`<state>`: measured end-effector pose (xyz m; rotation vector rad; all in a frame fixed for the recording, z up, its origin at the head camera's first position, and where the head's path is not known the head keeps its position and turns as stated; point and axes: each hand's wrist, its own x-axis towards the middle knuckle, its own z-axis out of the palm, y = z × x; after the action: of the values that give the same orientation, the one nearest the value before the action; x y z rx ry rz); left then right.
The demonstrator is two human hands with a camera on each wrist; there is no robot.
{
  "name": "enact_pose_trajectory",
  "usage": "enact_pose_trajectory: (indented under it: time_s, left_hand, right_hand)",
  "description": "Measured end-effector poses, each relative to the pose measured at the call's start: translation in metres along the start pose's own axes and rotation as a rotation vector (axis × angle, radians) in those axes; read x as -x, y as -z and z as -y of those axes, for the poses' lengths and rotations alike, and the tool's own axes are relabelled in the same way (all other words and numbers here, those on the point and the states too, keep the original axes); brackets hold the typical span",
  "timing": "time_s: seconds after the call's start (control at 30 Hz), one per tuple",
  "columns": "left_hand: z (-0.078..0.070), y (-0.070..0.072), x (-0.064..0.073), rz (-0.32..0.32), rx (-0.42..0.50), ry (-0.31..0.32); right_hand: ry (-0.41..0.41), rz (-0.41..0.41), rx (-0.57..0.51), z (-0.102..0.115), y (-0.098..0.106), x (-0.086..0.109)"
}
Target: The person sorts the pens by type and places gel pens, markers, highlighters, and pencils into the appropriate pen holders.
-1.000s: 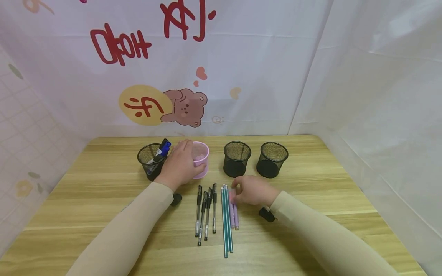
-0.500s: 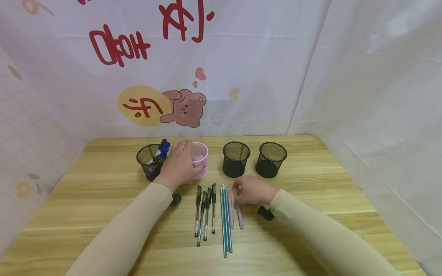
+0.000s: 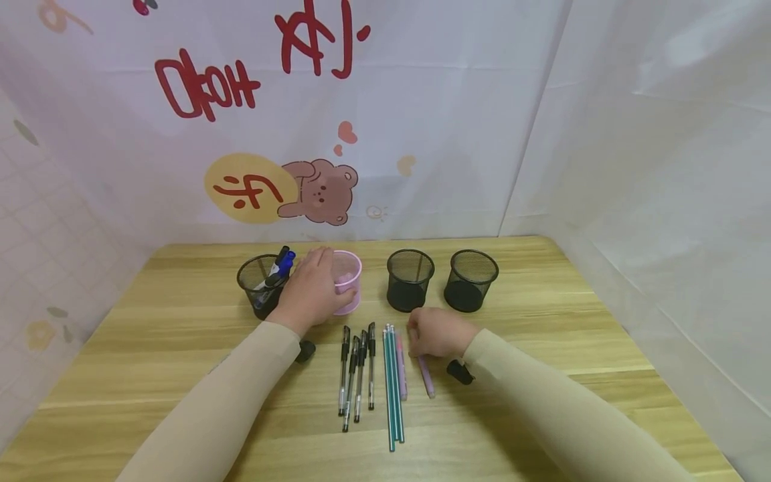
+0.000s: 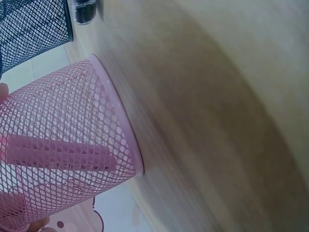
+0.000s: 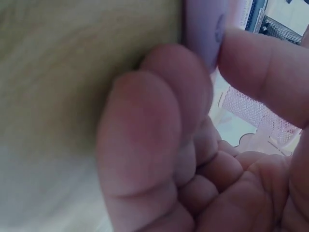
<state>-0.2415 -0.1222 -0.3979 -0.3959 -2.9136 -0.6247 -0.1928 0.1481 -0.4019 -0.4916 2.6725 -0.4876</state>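
Observation:
My left hand [image 3: 310,289] holds the pink mesh pen cup [image 3: 354,278] by its left side, thumb across the front. Inside the cup, the left wrist view shows a pink marker [image 4: 63,153] through the mesh. On the right, my right hand [image 3: 444,333] pinches a lilac marker [image 3: 427,380], its lower end angled toward the front right. The right wrist view has this marker [image 5: 205,29] between thumb and fingertips, close over the table. A second lilac marker [image 3: 401,375] lies just left of it, beside the green pencils [image 3: 394,395].
Several black-capped pens [image 3: 354,375] lie left of the pencils. A black mesh cup [image 3: 265,308] with markers in it stands left of the pink cup. Two more black mesh cups [image 3: 407,294] [image 3: 464,294] stand to the right, before a printed curtain [image 3: 446,147].
My right hand has drawn one lilac marker slightly right, away from the other, and its lower end has swung outward. The left hand stays on the pink cup.

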Motion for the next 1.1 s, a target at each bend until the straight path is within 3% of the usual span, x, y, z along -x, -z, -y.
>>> enact_pose_trajectory:
  time_s: [0.33, 1.1]
  left_hand:
    - [0.0016, -0.0018, -0.0004, 0.002, 0.002, 0.004]
    - [0.0009, -0.0014, -0.0008, 0.011, -0.004, 0.01]
  right_hand:
    - [-0.04, 0.007, -0.054, 0.003, -0.0023, 0.0002]
    - [-0.044, 0.007, -0.08, 0.0009, -0.0051, -0.0029]
